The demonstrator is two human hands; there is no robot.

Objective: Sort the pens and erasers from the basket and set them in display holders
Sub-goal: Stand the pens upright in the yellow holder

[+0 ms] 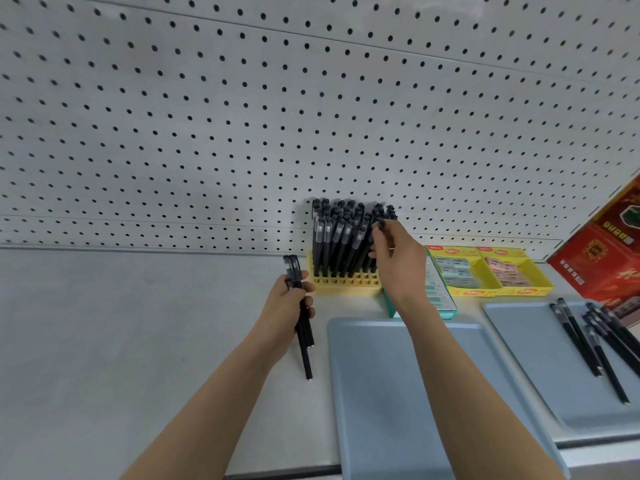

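While the left hand [289, 299] grips a bunch of black pens [304, 327], tips pointing near, the right hand [398, 258] pinches a pen [381, 224] by its top in the yellow holder [343, 283], which is full of upright pens [337, 244]. Two yellow boxes [474, 292] on the right hold erasers [453, 271].

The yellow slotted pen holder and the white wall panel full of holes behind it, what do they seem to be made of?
The yellow slotted pen holder looks like moulded plastic: even colour, matt sheen, a regular grid of square sockets. The white wall panel is probably painted sheet metal: flat, smooth, evenly punched round holes, thin seams; coated board cannot be ruled out.
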